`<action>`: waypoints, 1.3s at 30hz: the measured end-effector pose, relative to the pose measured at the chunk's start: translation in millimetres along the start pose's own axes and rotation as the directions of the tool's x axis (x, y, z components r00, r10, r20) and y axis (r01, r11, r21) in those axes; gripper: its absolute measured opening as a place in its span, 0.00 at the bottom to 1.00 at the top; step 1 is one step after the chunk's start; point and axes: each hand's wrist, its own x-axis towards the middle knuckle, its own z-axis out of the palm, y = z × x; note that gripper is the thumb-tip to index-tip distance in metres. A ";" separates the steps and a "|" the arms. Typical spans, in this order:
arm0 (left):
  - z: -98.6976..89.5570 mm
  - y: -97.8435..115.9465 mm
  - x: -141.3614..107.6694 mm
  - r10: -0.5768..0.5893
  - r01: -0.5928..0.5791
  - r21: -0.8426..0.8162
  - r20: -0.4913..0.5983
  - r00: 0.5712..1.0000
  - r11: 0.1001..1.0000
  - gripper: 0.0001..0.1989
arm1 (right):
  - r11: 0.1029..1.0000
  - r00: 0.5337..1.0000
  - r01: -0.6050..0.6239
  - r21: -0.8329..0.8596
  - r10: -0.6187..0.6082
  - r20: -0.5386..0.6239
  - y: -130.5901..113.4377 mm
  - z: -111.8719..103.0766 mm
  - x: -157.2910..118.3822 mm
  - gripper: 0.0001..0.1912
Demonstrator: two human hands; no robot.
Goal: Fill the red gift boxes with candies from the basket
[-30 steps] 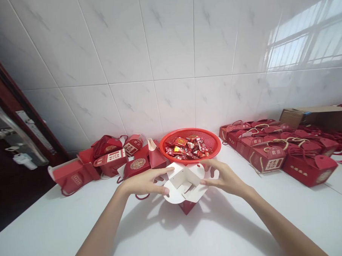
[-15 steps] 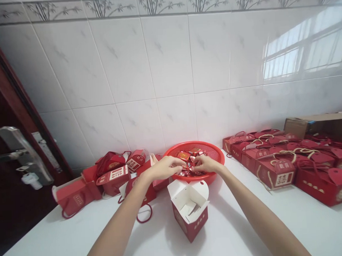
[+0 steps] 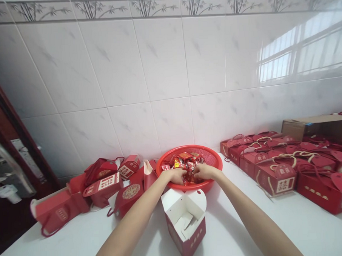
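Note:
Both my hands are inside a red plastic mesh basket (image 3: 213,159) heaped with wrapped candies (image 3: 185,156). The fingers of my left hand (image 3: 176,175) curl into the pile, closed on candies at the left side. Just right of it, my right hand (image 3: 203,172) has its fingers bent around red-wrapped candies, the fingertips partly hidden. In front of the basket, between my forearms, stands a red gift box (image 3: 197,236) with its white-lined flaps raised. White inner flaps show inside it; its bottom cannot be made out.
Several red gift boxes with cords (image 3: 109,187) lie jumbled at the left. Rows of closed red boxes (image 3: 274,168) stand at the right, beside a brown carton (image 3: 292,129). A tiled wall (image 3: 170,120) runs behind the white table (image 3: 235,231); a door with keys is far left.
My hands have sunk lower into the candies and the fingers have closed more. The view has shifted slightly to the right; the front box stays upright before the basket.

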 end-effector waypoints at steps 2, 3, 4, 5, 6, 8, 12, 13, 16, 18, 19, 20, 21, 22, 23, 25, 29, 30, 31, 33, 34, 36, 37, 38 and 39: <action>1.5 1.8 -3.5 -0.032 0.033 -0.013 0.031 0.999 0.999 0.14 | 0.997 0.999 -0.001 0.079 0.005 -0.039 3.1 -0.3 1.0 0.16; 2.3 2.6 -5.1 -0.043 0.044 -0.025 0.039 0.998 0.999 0.12 | 0.992 0.998 -0.005 0.123 0.012 -0.055 4.4 -0.4 1.3 0.17; 3.0 3.3 -6.5 -0.052 0.053 -0.040 0.038 0.998 0.998 0.10 | 0.986 0.997 -0.011 0.168 0.023 -0.067 5.5 -0.4 1.4 0.18; 3.7 3.9 -7.4 -0.062 0.064 -0.057 0.037 0.997 0.996 0.09 | 0.976 0.997 -0.018 0.215 0.035 -0.076 6.3 -0.3 1.4 0.18; 4.3 4.1 -8.0 -0.072 0.075 -0.075 0.035 0.997 0.994 0.08 | 0.965 0.995 -0.026 0.262 0.049 -0.082 7.0 -0.1 1.2 0.18; 5.1 4.0 -8.2 -0.091 0.094 -0.112 0.033 0.995 0.989 0.07 | 0.934 0.993 -0.039 0.354 0.077 -0.093 8.3 0.3 0.9 0.18; 4.7 2.1 -7.5 -0.098 0.097 -0.188 0.003 0.995 0.977 0.16 | 0.857 0.983 -0.023 0.515 0.113 -0.143 11.7 -0.1 1.9 0.17; 4.4 1.6 -7.4 -0.089 0.081 -0.218 -0.029 0.996 0.973 0.17 | 0.833 0.979 -0.009 0.552 0.120 -0.166 12.5 -0.4 2.5 0.16; 3.9 -0.2 -7.1 -0.067 -0.004 -0.348 -0.193 0.979 0.937 0.15 | 0.762 0.961 0.040 0.646 0.148 -0.234 14.1 -1.2 4.0 0.12; 4.1 -1.7 -6.9 -0.090 -0.063 -0.458 -0.305 0.948 0.887 0.15 | 0.711 0.946 0.072 0.700 0.174 -0.273 14.1 -1.2 3.9 0.09; 4.2 -2.5 -6.9 -0.112 -0.087 -0.513 -0.345 0.932 0.854 0.16 | 0.679 0.935 0.096 0.728 0.188 -0.299 13.9 -1.0 3.5 0.09; 4.3 -3.1 -7.1 -0.135 -0.110 -0.564 -0.375 0.917 0.819 0.18 | 0.647 0.923 0.126 0.752 0.200 -0.327 13.6 -0.7 2.9 0.09; 4.3 -3.6 -7.6 -0.158 -0.130 -0.607 -0.398 0.904 0.784 0.20 | 0.619 0.911 0.157 0.769 0.209 -0.355 13.4 -0.4 2.3 0.09; 4.0 -3.7 -8.3 -0.178 -0.145 -0.640 -0.413 0.893 0.755 0.21 | 0.597 0.901 0.186 0.780 0.214 -0.378 13.2 -0.1 1.6 0.09; 3.5 -3.6 -9.2 -0.192 -0.157 -0.661 -0.424 0.885 0.734 0.23 | 0.584 0.894 0.207 0.785 0.213 -0.394 13.1 0.1 1.0 0.10; 2.1 -2.6 -11.4 -0.202 -0.174 -0.679 -0.437 0.877 0.714 0.25 | 0.584 0.893 0.219 0.782 0.203 -0.402 13.4 0.4 0.1 0.09; 0.0 0.0 -14.7 -0.203 -0.177 -0.678 -0.442 0.874 0.713 0.25 | 0.598 0.893 0.217 0.771 0.198 -0.405 15.9 1.5 0.5 0.09; 0.0 0.4 -14.8 -0.210 -0.169 -0.675 -0.441 0.873 0.718 0.25 | 0.600 0.891 0.224 0.768 0.194 -0.411 16.7 2.0 0.9 0.09; 0.0 0.7 -14.7 -0.219 -0.158 -0.669 -0.443 0.869 0.726 0.24 | 0.595 0.890 0.231 0.770 0.190 -0.414 17.3 2.4 1.4 0.09; 0.4 1.3 -13.9 -0.247 -0.136 -0.657 -0.455 0.855 0.741 0.23 | 0.568 0.895 0.241 0.787 0.183 -0.407 18.2 3.1 2.0 0.09; 0.6 1.7 -13.4 -0.262 -0.128 -0.655 -0.463 0.847 0.744 0.23 | 0.546 0.902 0.241 0.803 0.180 -0.393 18.2 3.0 2.0 0.08; 0.7 2.8 -12.6 -0.287 -0.121 -0.662 -0.474 0.832 0.740 0.23 | 0.489 0.920 0.231 0.841 0.170 -0.352 17.5 1.9 1.4 0.05; 0.6 3.5 -12.5 -0.297 -0.119 -0.671 -0.472 0.830 0.732 0.23 | 0.460 0.929 0.226 0.859 0.163 -0.332 16.9 0.8 0.7 0.04; 0.5 4.3 -12.5 -0.307 -0.115 -0.681 -0.467 0.829 0.723 0.23 | 0.434 0.937 0.219 0.874 0.156 -0.312 16.1 -0.6 -0.2 0.03; 0.4 5.1 -12.8 -0.313 -0.112 -0.689 -0.461 0.831 0.716 0.22 | 0.410 0.945 0.210 0.888 0.149 -0.292 15.2 -2.1 -1.4 0.02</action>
